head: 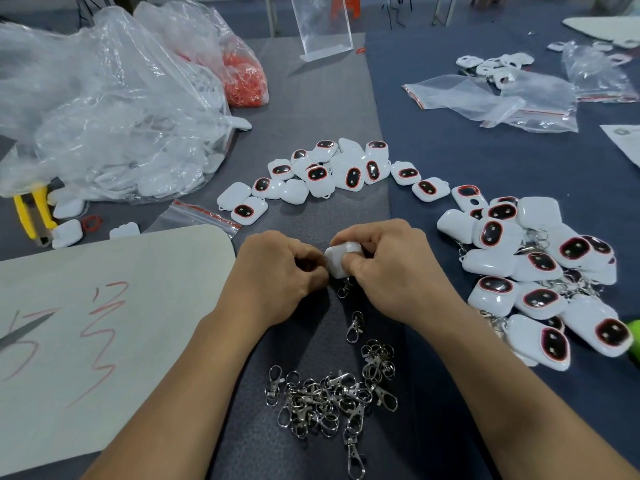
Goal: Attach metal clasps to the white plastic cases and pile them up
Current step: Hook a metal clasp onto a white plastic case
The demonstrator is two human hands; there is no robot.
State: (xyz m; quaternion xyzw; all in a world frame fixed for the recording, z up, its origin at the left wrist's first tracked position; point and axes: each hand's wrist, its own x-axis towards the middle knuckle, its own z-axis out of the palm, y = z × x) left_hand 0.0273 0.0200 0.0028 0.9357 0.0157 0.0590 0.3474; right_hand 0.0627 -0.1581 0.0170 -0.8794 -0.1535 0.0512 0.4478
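Observation:
My right hand (391, 268) grips a white plastic case (337, 258) just above the table's middle. A metal clasp (345, 287) hangs from the case's lower edge. My left hand (280, 271) has its fingers curled tight against the case's left side, pinching at the clasp's ring; the ring itself is hidden. One loose clasp (355, 327) lies below the hands. A heap of several clasps (332, 400) lies nearer to me. Several cases without clasps (332, 171) lie in an arc beyond the hands. A pile of cases with clasps (540, 271) lies at the right.
A large clear bag of white parts (114, 109) fills the back left, with a bag of red rings (244, 77) behind it. Yellow pliers (33, 213) lie at the left edge. A white sheet with red marks (104, 323) covers the near left. Empty zip bags (491, 102) lie back right.

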